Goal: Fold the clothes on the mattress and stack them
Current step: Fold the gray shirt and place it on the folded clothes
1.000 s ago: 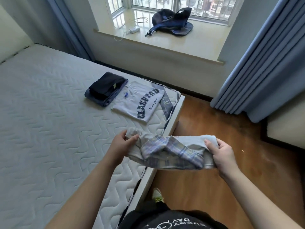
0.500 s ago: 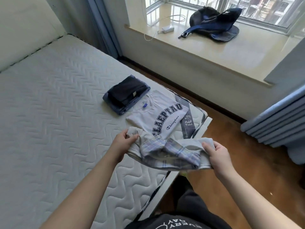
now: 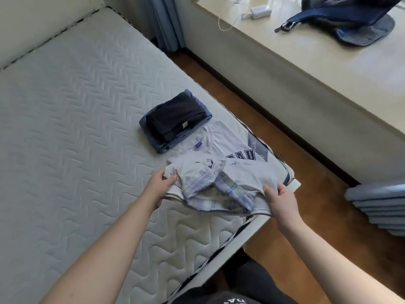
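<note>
1. The mattress [image 3: 72,132] is pale grey and quilted with a zigzag pattern; its corner lies at about 3 o'clock.
2. A folded dark stack [image 3: 175,120] lies on it near the edge, toward 12 o'clock.
3. A grey lettered t-shirt [image 3: 221,141] lies flat, touching the stack's 4 o'clock side.

Lettered grey T-shirt [image 3: 221,139]: lower half hidden under held grey garment [image 3: 230,172], only "AU" legible | small print on held garment: too fine to read | dark bag [image 3: 350,20] on windowsill: cut off by top edge
</note>
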The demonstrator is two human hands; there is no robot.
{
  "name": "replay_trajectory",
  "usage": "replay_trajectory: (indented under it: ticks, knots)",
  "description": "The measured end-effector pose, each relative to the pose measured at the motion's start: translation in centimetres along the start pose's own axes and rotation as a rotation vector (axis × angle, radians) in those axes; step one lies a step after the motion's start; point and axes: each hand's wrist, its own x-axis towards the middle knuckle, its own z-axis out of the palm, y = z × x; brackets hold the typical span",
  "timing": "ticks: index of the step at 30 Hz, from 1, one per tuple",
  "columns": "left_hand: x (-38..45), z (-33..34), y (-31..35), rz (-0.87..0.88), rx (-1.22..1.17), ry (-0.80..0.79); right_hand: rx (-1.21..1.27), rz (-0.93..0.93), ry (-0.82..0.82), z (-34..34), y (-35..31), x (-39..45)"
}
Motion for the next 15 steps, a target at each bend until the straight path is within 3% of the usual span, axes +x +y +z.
replay_trajectory:
  ticks: [10,15]
  knots:
    - [3.4,-0.4,-11.6,-0.109,0.259,0.115,-0.191,0.339,-0.107,5.9,12.0,-0.3]
    - [4.2,-1.6,-16.8,-0.181,0.32,0.181,-0.082,0.719,-0.172,9.8,18.6,-2.2]
